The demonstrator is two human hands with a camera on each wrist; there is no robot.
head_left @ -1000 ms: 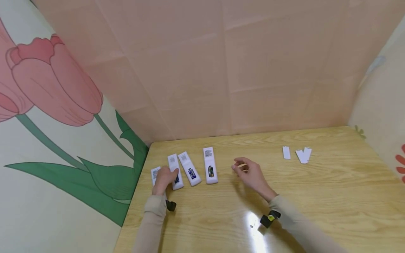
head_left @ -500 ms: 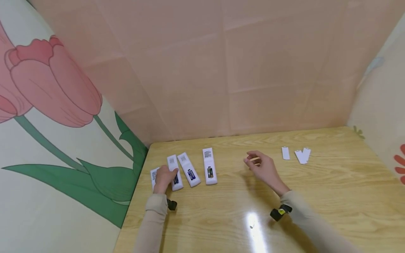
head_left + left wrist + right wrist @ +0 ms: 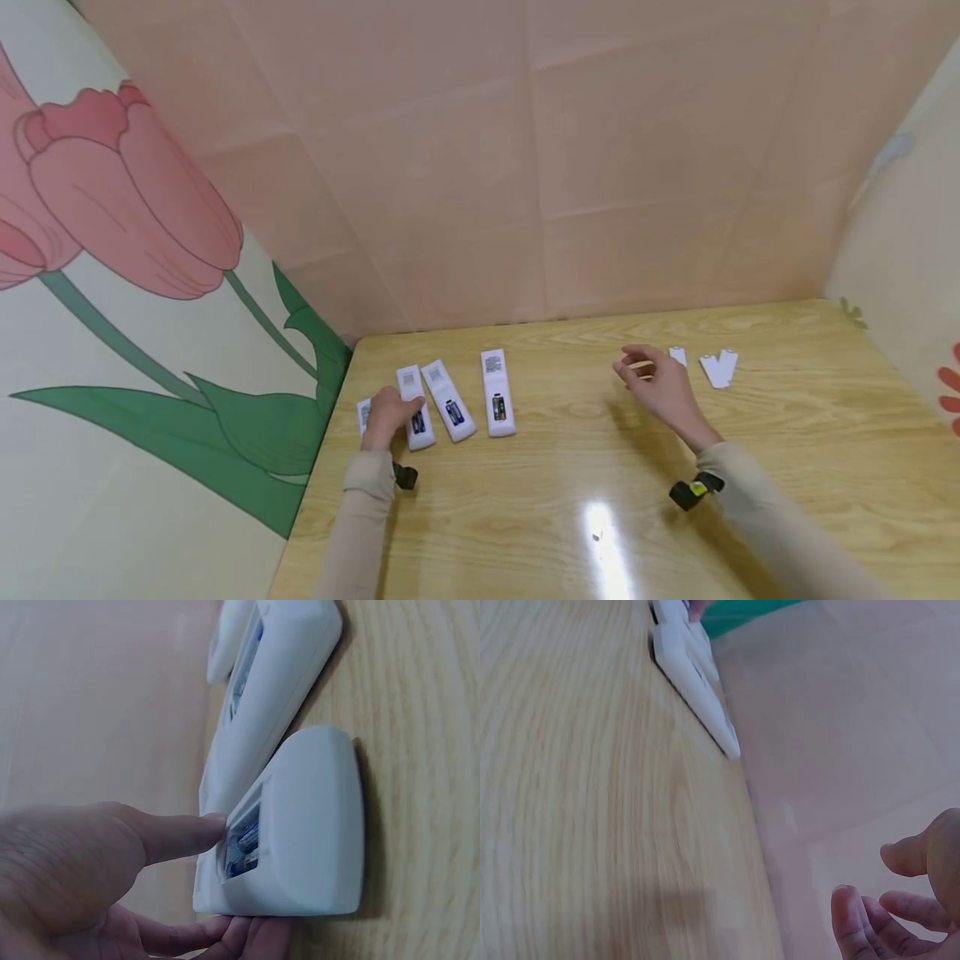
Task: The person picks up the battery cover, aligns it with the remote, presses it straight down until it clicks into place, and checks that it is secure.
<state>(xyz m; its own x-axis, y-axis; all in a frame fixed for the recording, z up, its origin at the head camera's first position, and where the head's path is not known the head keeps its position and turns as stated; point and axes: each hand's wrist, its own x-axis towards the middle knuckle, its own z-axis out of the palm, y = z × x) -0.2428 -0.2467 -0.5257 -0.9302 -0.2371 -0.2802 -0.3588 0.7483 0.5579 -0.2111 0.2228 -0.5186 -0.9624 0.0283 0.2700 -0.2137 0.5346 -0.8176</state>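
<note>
Our left hand grips the second remote from the left on the table, our right hand hovers empty near three covers, and we see three remotes with batteries in, covers seemingly left to fit, leftmost remote's bay hidden

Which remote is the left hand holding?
The second remote from the left: the left hand pinches it, while the other three remotes lie outside that grip.
</note>
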